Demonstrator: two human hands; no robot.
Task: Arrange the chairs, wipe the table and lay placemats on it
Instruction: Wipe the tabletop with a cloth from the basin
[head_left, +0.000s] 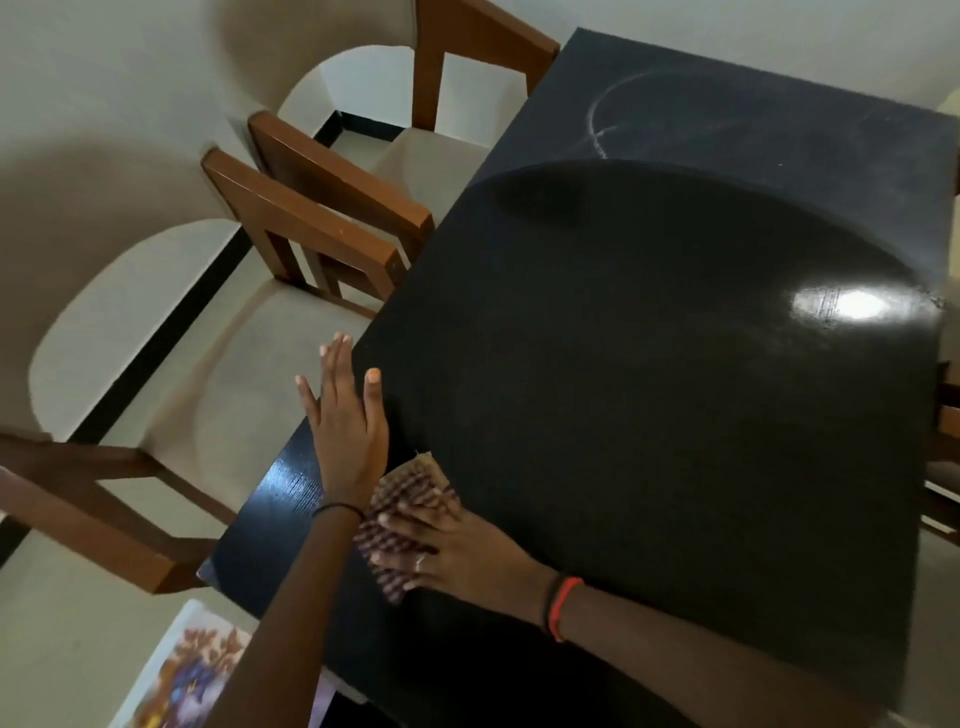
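Head view: right hand (441, 545) presses a brown checked cloth (410, 499) flat on the glossy black worktop (649, 389); left hand (345, 421) rests open, fingers spread, at its edge.

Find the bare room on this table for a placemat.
The table is bare from the cloth across to its far and right edges. Only the near left corner is crowded: left hand flat, right hand pressing the cloth.
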